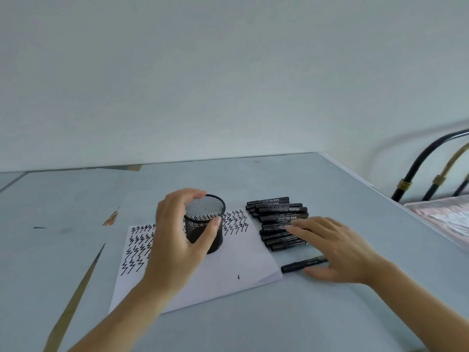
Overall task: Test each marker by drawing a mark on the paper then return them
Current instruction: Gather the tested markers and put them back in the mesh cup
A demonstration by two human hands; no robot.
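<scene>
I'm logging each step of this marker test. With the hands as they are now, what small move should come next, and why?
Probably the right hand closes on one marker from the pile under its fingers and lifts it. The left hand already grips the mesh cup, which stands on the paper and looks empty, and the right hand lies open, holding nothing.

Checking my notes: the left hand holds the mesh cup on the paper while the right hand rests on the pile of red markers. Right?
Not quite: the markers are black, not red, as the head view shows. The left hand does hold the mesh cup on the paper, and the right hand rests on the pile.
</scene>
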